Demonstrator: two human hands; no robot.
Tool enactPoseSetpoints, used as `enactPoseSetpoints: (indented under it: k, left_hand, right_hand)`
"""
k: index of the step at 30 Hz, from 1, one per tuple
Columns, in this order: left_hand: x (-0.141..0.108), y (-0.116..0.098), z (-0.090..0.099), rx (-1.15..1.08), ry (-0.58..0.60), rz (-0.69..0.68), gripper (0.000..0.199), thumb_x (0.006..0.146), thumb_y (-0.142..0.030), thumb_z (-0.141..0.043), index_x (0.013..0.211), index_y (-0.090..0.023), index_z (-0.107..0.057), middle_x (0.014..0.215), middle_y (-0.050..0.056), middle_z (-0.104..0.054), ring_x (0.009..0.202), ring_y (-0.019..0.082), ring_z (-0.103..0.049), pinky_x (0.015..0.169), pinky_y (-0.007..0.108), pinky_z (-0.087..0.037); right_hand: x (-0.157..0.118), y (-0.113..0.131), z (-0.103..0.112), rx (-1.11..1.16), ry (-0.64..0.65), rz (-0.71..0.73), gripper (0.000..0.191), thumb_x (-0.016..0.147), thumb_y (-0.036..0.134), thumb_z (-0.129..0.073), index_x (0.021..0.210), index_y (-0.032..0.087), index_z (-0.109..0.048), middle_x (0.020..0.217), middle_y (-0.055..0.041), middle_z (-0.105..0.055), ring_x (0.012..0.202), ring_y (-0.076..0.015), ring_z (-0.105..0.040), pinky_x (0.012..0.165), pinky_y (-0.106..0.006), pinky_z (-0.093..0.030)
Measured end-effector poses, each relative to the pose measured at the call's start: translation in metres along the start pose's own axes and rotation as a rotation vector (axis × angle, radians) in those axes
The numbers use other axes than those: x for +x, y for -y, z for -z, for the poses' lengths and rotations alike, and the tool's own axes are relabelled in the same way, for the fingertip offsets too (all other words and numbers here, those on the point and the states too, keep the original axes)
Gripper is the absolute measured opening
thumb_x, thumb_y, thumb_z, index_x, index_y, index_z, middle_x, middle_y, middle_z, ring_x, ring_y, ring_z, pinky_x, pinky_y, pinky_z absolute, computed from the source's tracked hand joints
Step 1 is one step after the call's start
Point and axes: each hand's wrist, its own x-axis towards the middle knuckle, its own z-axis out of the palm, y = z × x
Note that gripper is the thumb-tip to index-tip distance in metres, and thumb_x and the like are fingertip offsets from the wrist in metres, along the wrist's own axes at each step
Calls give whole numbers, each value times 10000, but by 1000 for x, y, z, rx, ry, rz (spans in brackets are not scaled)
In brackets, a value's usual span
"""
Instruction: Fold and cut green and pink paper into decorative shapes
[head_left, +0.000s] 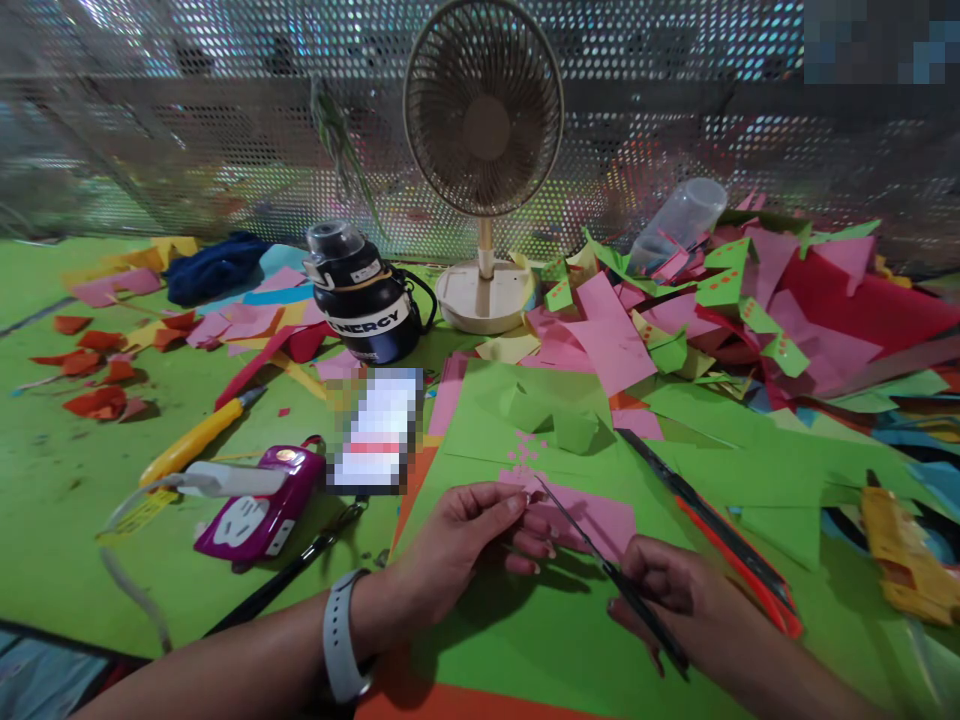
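My left hand (484,530) is over the green paper sheets (480,630), thumb and index finger pinched together and the other fingers curled. Whatever is in the pinch is too small to make out. In my right hand (667,590) are slim black tweezers (592,545), slanting up and left; their pointed tip meets the left fingertips. Partly behind both hands lies a pink paper piece (600,515). Tiny pink paper cut-outs (527,450) are scattered just beyond the left fingers. A folded green paper piece (566,420) lies farther back.
A red-and-black utility knife (731,530) lies right of the sheets. Left are a phone (379,430), a purple power bank (262,505) with cable and a yellow knife (195,440). Behind stand a black bottle (367,300), a fan (484,120) and heaped paper scraps (750,300).
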Motion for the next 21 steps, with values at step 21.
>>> enactPoseSetpoints:
  k: [21]
  left_hand:
    - [1, 1, 0, 14, -18, -5, 193, 814, -334, -735, 893, -160, -752, 860, 88, -758, 670, 115, -666, 590, 199, -499]
  right_hand:
    - [-4, 4, -2, 9, -33, -32, 542, 648, 596, -762, 668, 212, -380, 573, 81, -385, 511, -58, -365, 445, -155, -356]
